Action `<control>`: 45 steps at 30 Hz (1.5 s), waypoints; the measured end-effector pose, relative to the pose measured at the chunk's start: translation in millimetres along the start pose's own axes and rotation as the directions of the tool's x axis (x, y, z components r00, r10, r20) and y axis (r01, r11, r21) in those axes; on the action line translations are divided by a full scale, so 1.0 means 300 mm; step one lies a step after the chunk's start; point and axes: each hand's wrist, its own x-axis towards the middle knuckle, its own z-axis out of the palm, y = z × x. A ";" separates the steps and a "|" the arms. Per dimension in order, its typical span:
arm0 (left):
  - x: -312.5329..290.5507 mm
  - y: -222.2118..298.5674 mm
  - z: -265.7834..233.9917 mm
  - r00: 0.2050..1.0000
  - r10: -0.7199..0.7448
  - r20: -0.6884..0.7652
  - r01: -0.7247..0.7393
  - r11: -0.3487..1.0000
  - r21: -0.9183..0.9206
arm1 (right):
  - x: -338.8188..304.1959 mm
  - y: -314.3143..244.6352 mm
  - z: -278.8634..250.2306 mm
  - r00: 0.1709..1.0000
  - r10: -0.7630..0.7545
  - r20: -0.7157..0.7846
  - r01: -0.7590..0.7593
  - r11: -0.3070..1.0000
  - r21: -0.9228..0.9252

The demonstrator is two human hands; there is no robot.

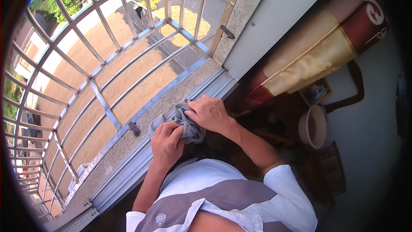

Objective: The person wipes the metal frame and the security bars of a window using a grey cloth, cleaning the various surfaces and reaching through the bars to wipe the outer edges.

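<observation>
A crumpled grey cloth (195, 132) lies bunched over the metal window track (128, 175), in front of my body. My left hand (166, 142) grips its left side, with the fingers curled into the folds. On the upper right of the same cloth, my right hand (209, 112) is closed, thumb and fingers pressing the fabric. Part of the fingertips of both hands is hidden in the cloth. Just beyond the cloth runs the rough stone sill (156, 97).
Metal security bars (101, 99) enclose the window's outer side, above sunlit ground. To the right hangs a red and gold curtain (309, 66) beside a pale window panel (274, 21). A pinkish basin (312, 126), a picture frame (316, 92) and a wooden chair (330, 172) are in the dim room.
</observation>
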 end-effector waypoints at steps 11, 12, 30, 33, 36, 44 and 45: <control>-0.024 0.012 -0.013 0.996 -0.075 -0.044 0.080 0.990 0.114 | 0.020 0.172 -0.022 0.987 0.131 -0.094 -0.142 0.983 -0.117; -0.043 -0.002 -0.014 0.997 -0.072 -0.038 0.075 0.993 0.093 | 0.015 0.102 -0.013 0.994 0.073 -0.087 -0.078 0.995 -0.058; -0.009 0.012 0.024 0.999 -0.035 0.001 0.035 0.998 0.058 | 0.035 0.194 -0.013 0.988 0.111 -0.111 -0.136 0.960 -0.245; -0.027 -0.009 0.025 1.000 -0.013 -0.029 0.014 0.999 0.030 | 0.008 0.029 0.023 0.999 0.008 -0.044 -0.012 0.997 -0.079; -0.030 -0.005 0.013 0.997 -0.069 -0.044 0.070 0.997 0.018 | -0.004 -0.018 0.031 0.999 0.045 0.012 -0.045 0.999 -0.012; 0.015 0.021 0.049 1.000 -0.010 -0.029 0.010 1.000 0.005 | 0.022 0.344 -0.106 0.930 0.352 -0.106 -0.368 0.893 -0.260; 0.021 0.028 0.055 1.000 0.004 -0.024 -0.004 1.000 0.005 | 0.019 0.342 -0.083 0.950 0.273 -0.150 -0.306 0.911 -0.277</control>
